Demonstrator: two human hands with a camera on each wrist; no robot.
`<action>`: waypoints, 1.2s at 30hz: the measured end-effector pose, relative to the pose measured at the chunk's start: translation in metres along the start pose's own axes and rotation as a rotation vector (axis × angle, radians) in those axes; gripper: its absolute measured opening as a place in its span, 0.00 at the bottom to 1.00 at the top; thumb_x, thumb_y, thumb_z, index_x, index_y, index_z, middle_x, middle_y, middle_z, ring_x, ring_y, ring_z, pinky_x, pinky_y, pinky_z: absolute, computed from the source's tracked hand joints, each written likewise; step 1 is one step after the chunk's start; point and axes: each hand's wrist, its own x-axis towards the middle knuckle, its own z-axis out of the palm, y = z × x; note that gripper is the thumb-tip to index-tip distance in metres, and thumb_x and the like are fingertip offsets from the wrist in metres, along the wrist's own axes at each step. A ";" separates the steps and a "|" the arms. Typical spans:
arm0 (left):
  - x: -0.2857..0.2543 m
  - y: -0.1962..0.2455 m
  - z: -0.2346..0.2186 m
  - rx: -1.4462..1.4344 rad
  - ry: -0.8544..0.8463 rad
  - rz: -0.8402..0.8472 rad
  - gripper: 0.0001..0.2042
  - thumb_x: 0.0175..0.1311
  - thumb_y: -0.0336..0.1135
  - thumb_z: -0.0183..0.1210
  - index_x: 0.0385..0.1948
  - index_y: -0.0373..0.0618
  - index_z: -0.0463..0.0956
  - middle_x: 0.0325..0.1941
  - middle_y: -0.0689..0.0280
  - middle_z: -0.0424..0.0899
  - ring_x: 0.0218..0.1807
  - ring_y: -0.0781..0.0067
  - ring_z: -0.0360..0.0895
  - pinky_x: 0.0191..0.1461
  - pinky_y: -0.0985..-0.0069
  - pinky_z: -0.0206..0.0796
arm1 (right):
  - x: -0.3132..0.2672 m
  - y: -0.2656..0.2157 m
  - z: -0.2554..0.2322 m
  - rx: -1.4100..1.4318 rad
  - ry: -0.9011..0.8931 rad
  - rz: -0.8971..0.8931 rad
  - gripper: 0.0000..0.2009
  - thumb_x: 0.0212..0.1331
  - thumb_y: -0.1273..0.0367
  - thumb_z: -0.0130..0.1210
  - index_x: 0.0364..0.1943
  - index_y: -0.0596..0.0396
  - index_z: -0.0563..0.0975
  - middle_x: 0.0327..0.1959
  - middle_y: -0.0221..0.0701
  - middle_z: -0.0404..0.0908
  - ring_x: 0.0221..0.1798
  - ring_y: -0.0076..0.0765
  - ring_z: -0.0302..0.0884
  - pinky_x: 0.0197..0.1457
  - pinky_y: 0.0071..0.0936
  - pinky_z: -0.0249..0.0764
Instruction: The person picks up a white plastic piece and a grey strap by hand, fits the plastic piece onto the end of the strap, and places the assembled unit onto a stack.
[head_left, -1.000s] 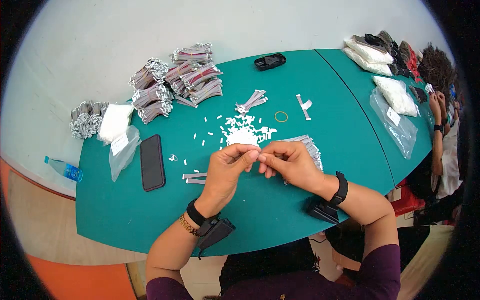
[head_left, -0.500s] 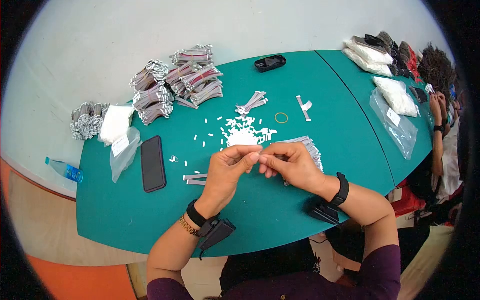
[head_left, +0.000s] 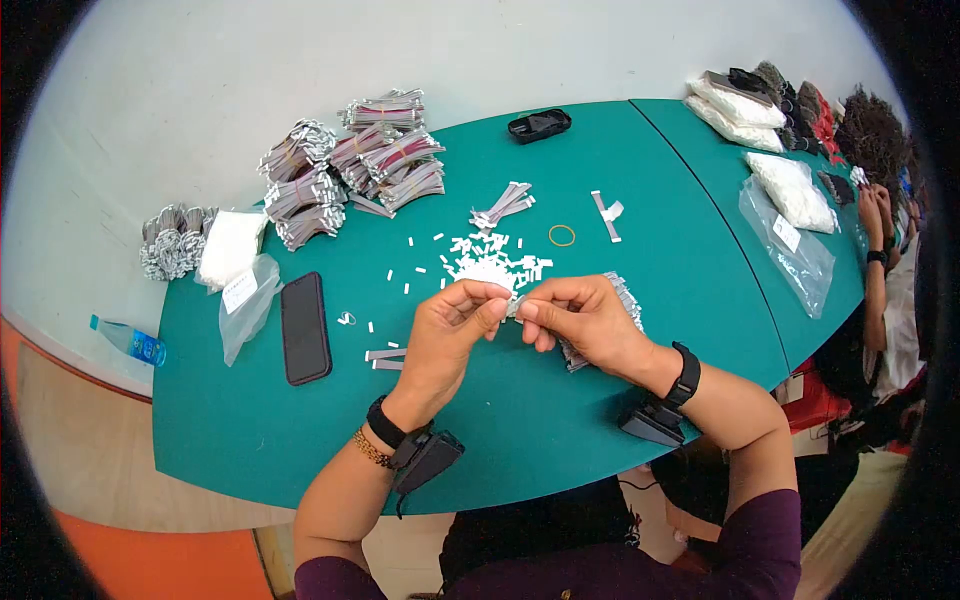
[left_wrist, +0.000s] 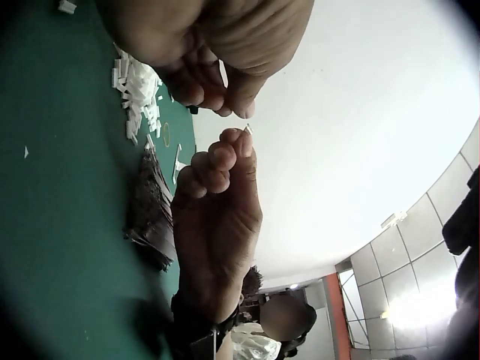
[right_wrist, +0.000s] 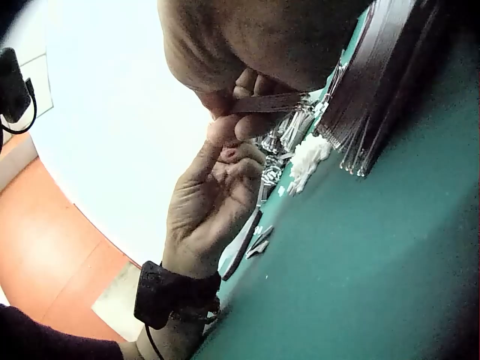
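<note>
Over the table, my right hand (head_left: 585, 320) pinches a grey flat ribbon cable (right_wrist: 270, 103) between thumb and forefinger. The cable runs back under the palm, and a small white end (left_wrist: 249, 129) pokes out at the fingertips. Facing it is my left hand (head_left: 445, 335), its bent thumb and forefinger close to that end; I cannot tell whether they hold anything. Just beyond the hands lies a heap of small white pieces (head_left: 485, 272). A stack of grey ribbon cables (right_wrist: 375, 82) lies beneath the right hand, partly hidden by it in the head view.
Bundled ribbon cables (head_left: 400, 150) are piled at the back left, near a white-filled bag (head_left: 232, 245) and a phone (head_left: 306, 328). Loose cables (head_left: 505, 205), a rubber band (head_left: 562, 235) and a black case (head_left: 540, 125) lie farther back. Another person's hands (head_left: 875, 205) are at far right.
My fingertips, earlier touching, have drawn slightly apart. A greyish cable end now shows between them in the head view, and the left hand has shifted a little left.
</note>
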 end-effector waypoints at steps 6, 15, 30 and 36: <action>-0.002 0.003 0.006 0.024 0.012 0.021 0.07 0.57 0.31 0.59 0.34 0.38 0.76 0.29 0.71 0.77 0.29 0.86 0.68 0.33 0.87 0.60 | -0.001 -0.001 0.001 -0.080 0.013 -0.026 0.08 0.60 0.69 0.51 0.32 0.59 0.78 0.23 0.26 0.78 0.24 0.15 0.72 0.28 0.13 0.69; -0.002 -0.002 0.003 0.012 0.000 -0.018 0.07 0.57 0.31 0.59 0.34 0.38 0.75 0.31 0.69 0.78 0.30 0.83 0.68 0.34 0.85 0.60 | -0.003 0.001 0.005 -0.117 0.041 -0.085 0.08 0.60 0.70 0.52 0.31 0.60 0.78 0.23 0.26 0.77 0.24 0.15 0.72 0.28 0.12 0.69; 0.002 -0.005 -0.003 -0.040 -0.003 -0.004 0.07 0.58 0.28 0.58 0.36 0.38 0.77 0.33 0.69 0.79 0.33 0.83 0.71 0.38 0.85 0.63 | 0.001 -0.003 0.001 -0.042 0.043 -0.017 0.08 0.61 0.69 0.52 0.32 0.59 0.77 0.25 0.25 0.78 0.25 0.15 0.72 0.29 0.13 0.69; 0.004 -0.003 -0.007 -0.128 -0.007 -0.065 0.08 0.58 0.27 0.57 0.38 0.37 0.75 0.35 0.65 0.79 0.34 0.80 0.71 0.40 0.83 0.64 | 0.003 -0.004 -0.002 -0.037 0.035 0.003 0.07 0.61 0.69 0.52 0.32 0.59 0.77 0.25 0.26 0.78 0.25 0.16 0.72 0.28 0.13 0.70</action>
